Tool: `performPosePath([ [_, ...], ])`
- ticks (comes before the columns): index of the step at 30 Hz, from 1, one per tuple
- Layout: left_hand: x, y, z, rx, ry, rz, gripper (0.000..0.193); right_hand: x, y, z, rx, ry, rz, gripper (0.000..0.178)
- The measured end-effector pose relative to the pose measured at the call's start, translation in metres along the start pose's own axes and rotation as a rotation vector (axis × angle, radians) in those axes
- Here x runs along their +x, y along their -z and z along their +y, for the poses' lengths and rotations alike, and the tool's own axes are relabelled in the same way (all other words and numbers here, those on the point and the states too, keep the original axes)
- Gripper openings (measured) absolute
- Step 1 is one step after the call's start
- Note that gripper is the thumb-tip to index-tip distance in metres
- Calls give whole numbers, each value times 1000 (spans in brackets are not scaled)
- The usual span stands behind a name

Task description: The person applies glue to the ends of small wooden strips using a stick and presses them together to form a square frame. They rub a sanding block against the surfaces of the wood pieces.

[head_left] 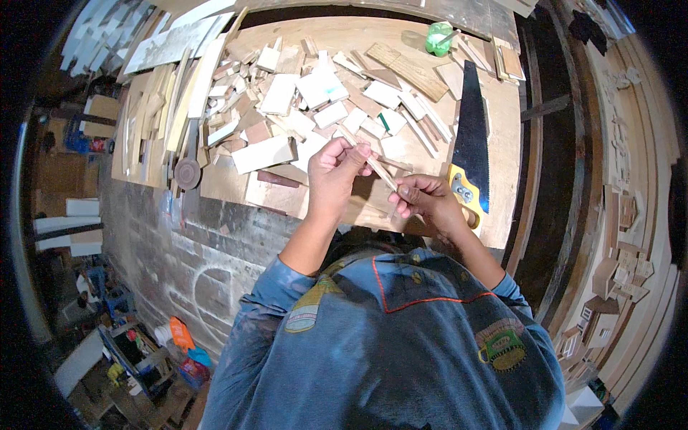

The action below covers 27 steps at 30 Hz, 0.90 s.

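Looks like a woodworking shop, w/ a pale ply tabletop (504,168) under most bits. Carries a handsaw (471,136) w/ yellow handle; take that as ref pt. See loose offcuts (331,115), mostly pale, some brown, spread left of the saw, plus a green plastic container (438,39) just beyond the saw's tip, slightly left.

Risk-wise: could snap or splinter the thin wooden strip (381,170) by twisting or bending unevenly, given finger grips only. Might also drop it if either pinch loosens, & lose it among lookalike offcuts left of the saw. Could bump the saw's handle w/ the right forearm, being so near; prob. less chance of a cut, w/ teeth facing right, away from both hands.

Find the strip btwn both hands, left of the saw's handle, slanting toward it. Gripped in left hand (337,168), fingers curled nearly closed, thumb pressed on top. Pinched in right hand (426,199) btwn thumb & fingers, at the end nearer the saw. Can't tell if made of one piece or two.
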<state>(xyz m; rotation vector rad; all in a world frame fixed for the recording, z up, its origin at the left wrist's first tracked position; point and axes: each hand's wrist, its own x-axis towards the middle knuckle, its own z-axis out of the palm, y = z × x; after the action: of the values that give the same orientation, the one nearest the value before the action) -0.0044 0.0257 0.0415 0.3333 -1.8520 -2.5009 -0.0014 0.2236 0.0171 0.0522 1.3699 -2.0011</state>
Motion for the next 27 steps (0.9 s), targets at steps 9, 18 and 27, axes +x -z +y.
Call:
performPosePath([
  [9,-22,16,-1,393,-186,19,16,3,-15,8,-71,15,-69,21],
  [18,-54,47,10,-104,93,10,34,3,-43,4,-527,321,-123,13],
  [27,-86,87,-22,-437,346,-57,29,-20,-77,18,-1076,676,-380,21],
])
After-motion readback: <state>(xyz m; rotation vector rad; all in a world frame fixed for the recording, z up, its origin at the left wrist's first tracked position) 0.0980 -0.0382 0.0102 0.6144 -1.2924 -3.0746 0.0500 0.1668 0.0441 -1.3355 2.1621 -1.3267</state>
